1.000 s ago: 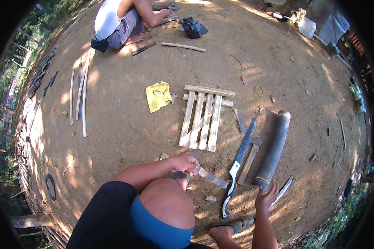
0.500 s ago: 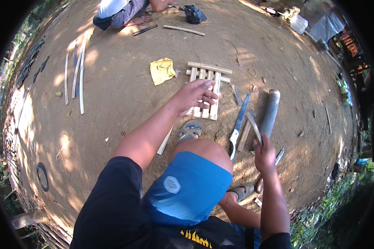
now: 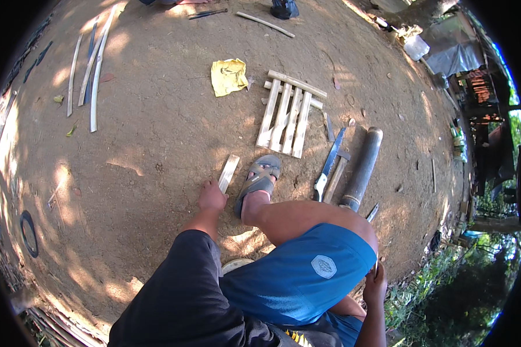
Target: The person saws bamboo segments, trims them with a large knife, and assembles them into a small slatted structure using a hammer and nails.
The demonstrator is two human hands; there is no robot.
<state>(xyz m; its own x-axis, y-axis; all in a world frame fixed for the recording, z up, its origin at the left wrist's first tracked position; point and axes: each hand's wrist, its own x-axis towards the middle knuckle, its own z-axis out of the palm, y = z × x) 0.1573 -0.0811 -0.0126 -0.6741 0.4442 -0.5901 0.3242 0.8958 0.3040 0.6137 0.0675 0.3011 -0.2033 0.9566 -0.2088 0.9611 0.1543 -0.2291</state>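
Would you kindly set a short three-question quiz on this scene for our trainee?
1. True or false: the left hand is at the near end of a short bamboo slat on the ground.
2. Which lies nearest the dark bamboo tube: A the yellow cloth, B the saw, C the long strips?
3. What does the visible foot wear?
Key: 1 true; 2 B; 3 a grey sandal.

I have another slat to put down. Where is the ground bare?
Bare dirt lies left of the left hand and loose slat, up to the long strips. It is crowded right of the sandal: slat panel, saw, bamboo tube.
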